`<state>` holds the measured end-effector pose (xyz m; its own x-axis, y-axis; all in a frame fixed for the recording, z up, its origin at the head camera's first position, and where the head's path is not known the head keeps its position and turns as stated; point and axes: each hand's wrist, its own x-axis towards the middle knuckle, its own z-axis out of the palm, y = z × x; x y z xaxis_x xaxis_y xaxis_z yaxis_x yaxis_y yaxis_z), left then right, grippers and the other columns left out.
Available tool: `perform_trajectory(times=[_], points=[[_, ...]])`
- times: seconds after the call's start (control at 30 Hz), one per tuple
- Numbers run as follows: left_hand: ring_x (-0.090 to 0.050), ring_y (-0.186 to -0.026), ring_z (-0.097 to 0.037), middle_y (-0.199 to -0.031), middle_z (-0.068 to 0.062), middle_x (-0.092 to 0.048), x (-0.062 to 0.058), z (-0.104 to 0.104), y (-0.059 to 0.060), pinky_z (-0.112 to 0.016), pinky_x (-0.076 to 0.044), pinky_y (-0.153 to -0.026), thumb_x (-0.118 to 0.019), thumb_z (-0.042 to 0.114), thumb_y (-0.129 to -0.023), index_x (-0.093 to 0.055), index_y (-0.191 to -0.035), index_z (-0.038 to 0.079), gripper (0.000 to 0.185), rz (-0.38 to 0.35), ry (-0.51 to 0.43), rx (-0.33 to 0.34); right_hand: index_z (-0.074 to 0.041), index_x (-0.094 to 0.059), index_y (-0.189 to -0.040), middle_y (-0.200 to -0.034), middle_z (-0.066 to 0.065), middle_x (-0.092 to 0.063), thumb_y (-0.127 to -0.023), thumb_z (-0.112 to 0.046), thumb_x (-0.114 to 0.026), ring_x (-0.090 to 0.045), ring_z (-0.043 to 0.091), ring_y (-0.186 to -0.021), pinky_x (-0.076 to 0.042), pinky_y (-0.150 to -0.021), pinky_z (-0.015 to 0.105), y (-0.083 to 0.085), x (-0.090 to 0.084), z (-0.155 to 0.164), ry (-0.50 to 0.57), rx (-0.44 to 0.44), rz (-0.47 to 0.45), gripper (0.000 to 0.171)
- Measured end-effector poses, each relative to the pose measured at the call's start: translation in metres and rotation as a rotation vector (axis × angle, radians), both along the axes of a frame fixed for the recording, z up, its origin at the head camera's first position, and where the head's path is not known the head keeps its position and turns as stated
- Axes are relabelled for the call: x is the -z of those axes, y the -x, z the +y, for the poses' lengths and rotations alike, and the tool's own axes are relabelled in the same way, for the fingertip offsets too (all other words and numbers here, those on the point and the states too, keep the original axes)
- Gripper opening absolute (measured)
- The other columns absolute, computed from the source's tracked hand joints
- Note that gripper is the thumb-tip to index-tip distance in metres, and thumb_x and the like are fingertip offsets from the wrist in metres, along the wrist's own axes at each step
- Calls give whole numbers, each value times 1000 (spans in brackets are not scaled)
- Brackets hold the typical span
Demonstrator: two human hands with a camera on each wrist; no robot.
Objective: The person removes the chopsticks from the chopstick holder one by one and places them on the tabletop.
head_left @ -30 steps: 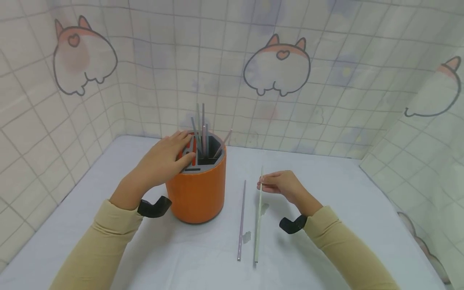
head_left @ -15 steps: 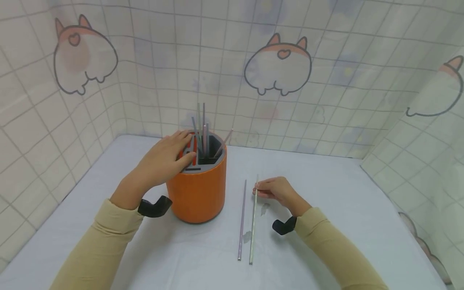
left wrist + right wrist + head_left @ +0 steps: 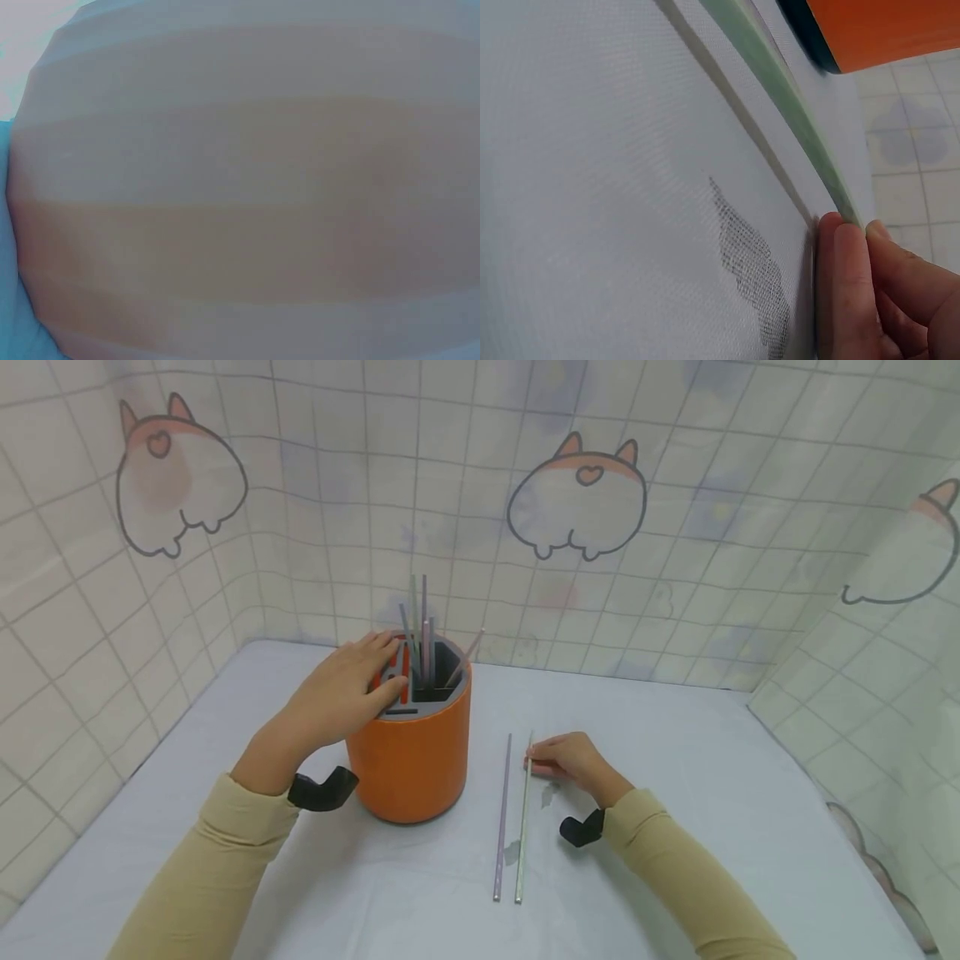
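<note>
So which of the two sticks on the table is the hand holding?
The pale green stick, pinched by the right hand; the purple stick beside it lies untouched.

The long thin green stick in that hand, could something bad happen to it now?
Maybe. The right hand pinches only the far end of the long thin pale green stick, so it might slip or swing if lifted. It lies close beside the thin purple stick on the white table, so a nudge could roll that one. The left hand rests on the orange round holder; a push might tip its upright sticks.
</note>
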<state>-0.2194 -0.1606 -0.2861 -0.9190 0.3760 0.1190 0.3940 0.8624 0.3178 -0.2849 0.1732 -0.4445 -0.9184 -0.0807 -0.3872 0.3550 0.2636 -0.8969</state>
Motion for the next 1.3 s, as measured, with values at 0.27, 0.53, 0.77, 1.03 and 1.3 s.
perform_trajectory(times=[0.27, 0.53, 0.77, 1.03, 1.3], points=[[-14, -155, -37, -166, -17, -20, -1, 0, 0, -53, -10, -127, -42, 38, -105, -25, -157, 2, 65, -3, 0, 3, 12, -72, -101, -61, 0, -69, -85, -7, -77, -65, 7, -51, -56, -53, 17, 2, -5, -4, -158, 23, 26, 25], [-14, -155, -37, -166, -17, -20, 0, -1, -1, -53, -10, -128, -41, 38, -105, -25, -157, 2, 65, -8, 1, -4, 6, -68, -121, -112, 19, -74, -89, -15, -75, -76, 14, -90, -61, -84, 26, -1, -43, -15, -95, 11, 234, 39], [-14, -155, -38, -166, -17, -19, 1, 0, 0, -53, -10, -128, -41, 40, -106, -24, -157, 3, 65, -6, 8, -6, -2, -70, -123, -121, 15, -72, -89, -20, -76, -72, 18, -108, -56, -95, 27, -15, -101, -38, 57, -25, 410, 38], [-13, -155, -37, -166, -17, -19, 2, 1, 2, -53, -9, -127, -41, 40, -106, -23, -158, 3, 66, -7, 6, -5, -5, -71, -123, -116, 9, -75, -85, -12, -79, -72, 15, -108, -55, -99, 29, -31, -142, -67, 201, -92, 488, 39], [-13, -155, -37, -166, -17, -20, 3, 0, 3, -53, -10, -127, -41, 40, -106, -24, -157, 3, 66, -2, 5, -3, -8, -77, -112, -109, 4, -77, -82, -16, -82, -69, 13, -112, -54, -103, 33, -30, -147, -82, 161, -114, 561, 31]])
